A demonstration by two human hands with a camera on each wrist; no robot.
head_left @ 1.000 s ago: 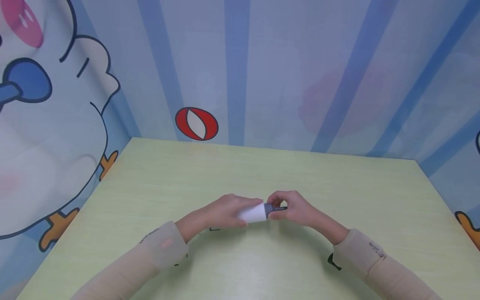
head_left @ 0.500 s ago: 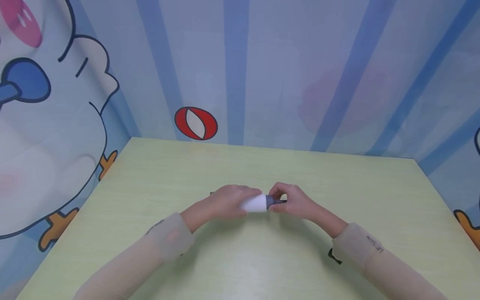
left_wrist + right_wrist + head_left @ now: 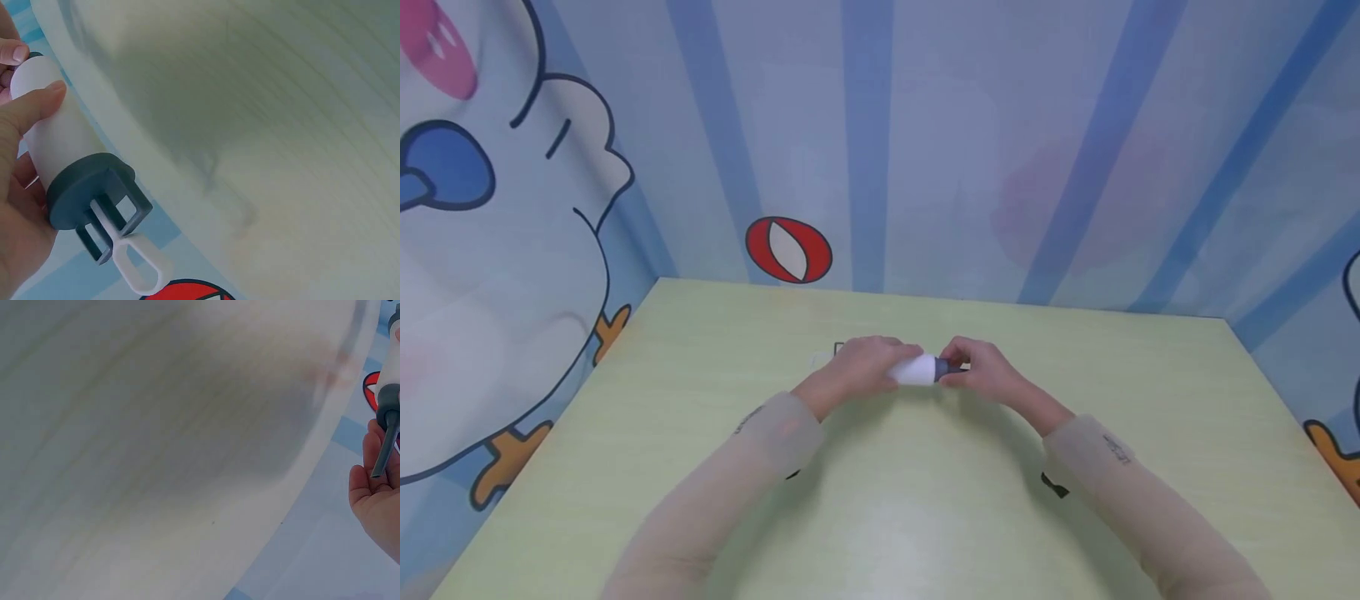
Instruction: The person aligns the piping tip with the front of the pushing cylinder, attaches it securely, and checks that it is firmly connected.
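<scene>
A syringe (image 3: 916,371) with a white barrel is held level above the table, between both hands. My left hand (image 3: 867,367) wraps its fingers and thumb round the barrel. In the left wrist view, a dark grey end cap (image 3: 84,194) with two side loops faces the camera, and a white ring handle (image 3: 147,269) sticks out of it. At the other end, my right hand (image 3: 988,371) pinches the dark grey nozzle base. The thin grey nozzle (image 3: 386,447) points out past the fingers in the right wrist view.
Beneath the hands lies a pale green-yellow table (image 3: 940,517). Behind it rises a blue striped backdrop (image 3: 940,150) with a red and white ball print (image 3: 788,250). Dark straps (image 3: 1055,485) show under the sleeves.
Both hands have moved away from the body towards the table's far edge, carrying the syringe with them. Their hold on it looks the same.
</scene>
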